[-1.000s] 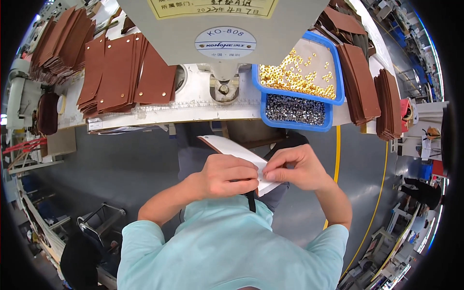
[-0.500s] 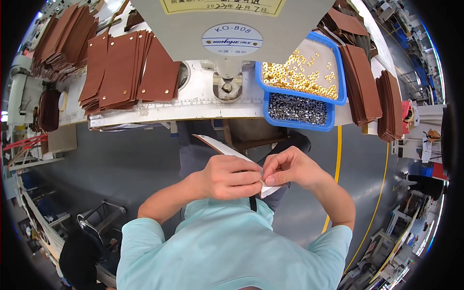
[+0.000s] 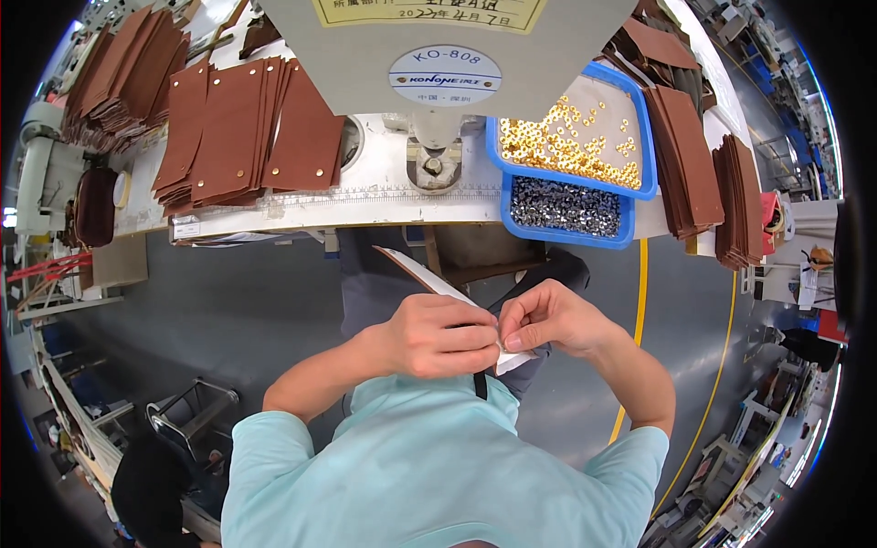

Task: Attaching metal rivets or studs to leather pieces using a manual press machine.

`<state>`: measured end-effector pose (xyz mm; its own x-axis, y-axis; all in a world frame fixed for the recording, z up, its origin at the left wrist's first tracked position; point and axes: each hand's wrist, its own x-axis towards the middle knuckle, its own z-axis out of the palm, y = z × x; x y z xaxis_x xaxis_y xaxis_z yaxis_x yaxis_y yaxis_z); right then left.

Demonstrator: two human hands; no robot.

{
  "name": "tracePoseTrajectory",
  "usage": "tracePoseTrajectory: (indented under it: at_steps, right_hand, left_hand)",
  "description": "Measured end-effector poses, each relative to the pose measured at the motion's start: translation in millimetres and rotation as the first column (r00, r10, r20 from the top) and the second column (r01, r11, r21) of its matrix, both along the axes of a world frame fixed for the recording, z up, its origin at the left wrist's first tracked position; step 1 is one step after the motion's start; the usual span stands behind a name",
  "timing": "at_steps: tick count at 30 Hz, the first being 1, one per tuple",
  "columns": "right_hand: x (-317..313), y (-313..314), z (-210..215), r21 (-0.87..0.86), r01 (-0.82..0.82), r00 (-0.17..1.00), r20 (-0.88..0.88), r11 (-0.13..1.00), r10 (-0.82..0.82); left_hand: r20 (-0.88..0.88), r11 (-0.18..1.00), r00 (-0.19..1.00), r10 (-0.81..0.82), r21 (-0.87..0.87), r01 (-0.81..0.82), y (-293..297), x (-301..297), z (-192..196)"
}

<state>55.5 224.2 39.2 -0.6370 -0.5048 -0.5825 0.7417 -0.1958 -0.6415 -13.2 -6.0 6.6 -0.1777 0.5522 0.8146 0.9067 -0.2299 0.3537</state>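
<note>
The left hand [image 3: 443,334] has its fingers curled round the near part of a strip [image 3: 422,275], grasping it firmly. The strip shows a white face with a brown edge, and it slants away from these fingers, ahead and to the left, over the person's lap. The grip sits close to the near end, probably so that the end stays steady while the far end hangs free.

The right hand [image 3: 559,320] meets the left at that near end, thumb and forefinger bent toward each other just beside the left fingers. They touch or nearly touch the strip; I cannot tell whether they pinch its edge, a small part, or nothing. Meeting so close to the body likely gives both hands a short, steady reach.

Ahead of the fingers, past the edge of the tabletop [image 3: 379,163], a machine [image 3: 457,41] overhangs a round metal post [image 3: 435,170]. Ahead and to the right of the fingers, a blue tray [image 3: 650,137] of gold rings [image 3: 548,155] overlaps another blue tray [image 3: 568,240] of dark metal bits [image 3: 565,206], both near the edge, presumably for easy picking. Brown pieces [image 3: 219,128] with gold studs lie fanned ahead and to the left; brown stacks [image 3: 685,169] lie farther right, perhaps keeping the batches apart.
</note>
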Motion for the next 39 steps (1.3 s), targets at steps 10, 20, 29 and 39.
tracePoseTrajectory:
  at_steps: [10, 20, 29, 39]
  right_hand:
    - [0, -8, 7, 0.183, -0.001, 0.985, -0.171, 0.983, 0.032]
    - [21, -21, 9, 0.405, 0.227, 0.846, -0.532, 0.886, 0.026]
    - [24, -38, 12, 0.595, 0.48, 0.409, -0.802, 0.644, 0.436]
    - [24, -32, 21, 0.615, 0.478, 0.322, -0.787, 0.626, 0.527]
  left_hand:
    - [0.053, 0.999, 0.998, 0.024, -0.034, -0.022, -6, 1, -10]
    - [0.129, 0.998, 0.991, 0.024, -0.065, -0.016, -9, 4, -12]
    - [0.18, 0.987, 0.975, 0.131, -0.111, -0.112, -12, 6, -14]
    - [0.349, 0.962, 0.914, 0.208, -0.242, -0.126, -10, 15, -2]
